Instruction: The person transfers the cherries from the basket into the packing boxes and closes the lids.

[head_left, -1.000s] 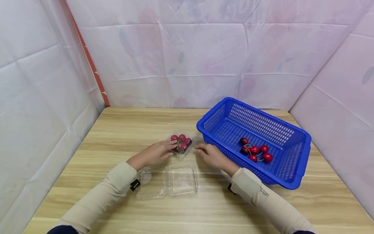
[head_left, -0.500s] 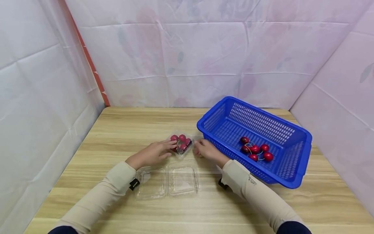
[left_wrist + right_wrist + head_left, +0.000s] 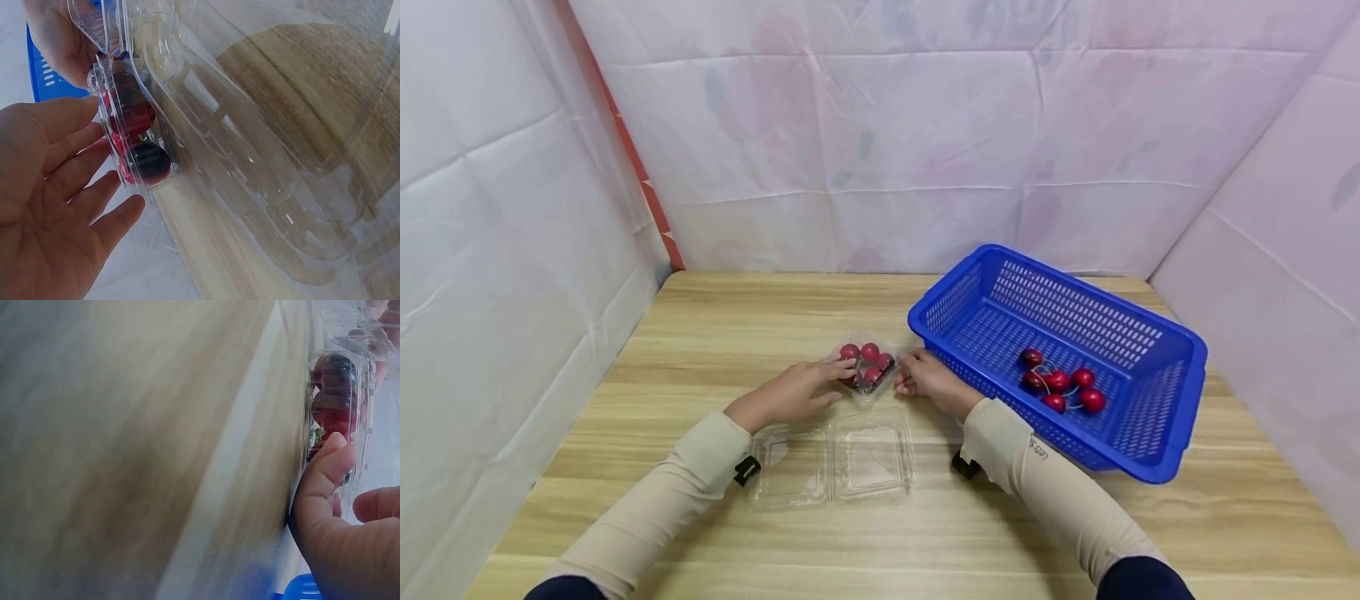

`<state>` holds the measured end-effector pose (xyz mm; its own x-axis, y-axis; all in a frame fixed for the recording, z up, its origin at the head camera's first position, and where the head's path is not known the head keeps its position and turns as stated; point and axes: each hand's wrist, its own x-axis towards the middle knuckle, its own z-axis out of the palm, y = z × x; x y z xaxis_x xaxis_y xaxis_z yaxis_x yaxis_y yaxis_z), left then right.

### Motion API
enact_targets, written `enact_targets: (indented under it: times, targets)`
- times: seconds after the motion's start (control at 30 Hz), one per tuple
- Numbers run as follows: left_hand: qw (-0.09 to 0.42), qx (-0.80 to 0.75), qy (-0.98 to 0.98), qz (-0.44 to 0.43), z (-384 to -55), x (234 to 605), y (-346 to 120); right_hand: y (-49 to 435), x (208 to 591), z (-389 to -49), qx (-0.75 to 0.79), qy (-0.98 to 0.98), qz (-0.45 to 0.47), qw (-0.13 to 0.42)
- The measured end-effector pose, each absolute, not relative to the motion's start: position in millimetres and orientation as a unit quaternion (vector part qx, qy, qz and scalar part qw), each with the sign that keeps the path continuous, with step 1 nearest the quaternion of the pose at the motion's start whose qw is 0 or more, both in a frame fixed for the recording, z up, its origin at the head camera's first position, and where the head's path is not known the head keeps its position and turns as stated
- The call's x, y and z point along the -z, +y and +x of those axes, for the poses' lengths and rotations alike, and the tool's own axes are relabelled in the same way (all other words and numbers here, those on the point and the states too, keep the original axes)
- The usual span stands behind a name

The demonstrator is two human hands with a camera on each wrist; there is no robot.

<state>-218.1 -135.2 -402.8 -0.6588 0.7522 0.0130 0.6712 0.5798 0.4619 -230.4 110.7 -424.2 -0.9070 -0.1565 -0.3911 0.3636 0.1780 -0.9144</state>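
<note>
Box (image 3: pixel 867 399): I see cherries (image 3: pixel 870 352) inside.
Left hand (image 3: pixel 793 392): fingers extended, touching its 9 o'clock side.
Right hand (image 3: pixel 931 382): fingers bent, 3 o'clock; whether grasping, I can't tell.

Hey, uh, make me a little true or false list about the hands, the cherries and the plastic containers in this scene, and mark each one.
1. Red cherries lie in the blue basket. True.
2. The left hand and the right hand are both at the filled container. True.
3. The blue basket stands left of both containers. False: it stands to their right.
4. The open container lies with its two halves spread side by side. True.
5. The open container is full of cherries. False: none lie in it.
6. The left hand is clenched in a fist. False: its fingers are extended.
</note>
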Motion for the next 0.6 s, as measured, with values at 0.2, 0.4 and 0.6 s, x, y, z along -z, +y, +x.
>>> enact_targets:
  times: [0.2,0.4,0.6]
  targets:
    - [0.089,-0.215,0.886,0.401,-216.8,401.1,-133.3,111.3,422.9,-230.8,0.655,0.724,0.061,0.208]
    - [0.098,-0.213,0.892,0.386,-215.3,399.1,-132.1,110.6,425.0,-231.7,0.665,0.715,0.062,0.204]
    - [0.102,-0.205,0.891,0.391,-216.3,400.1,-131.2,111.5,426.6,-229.5,0.652,0.73,0.066,0.193]
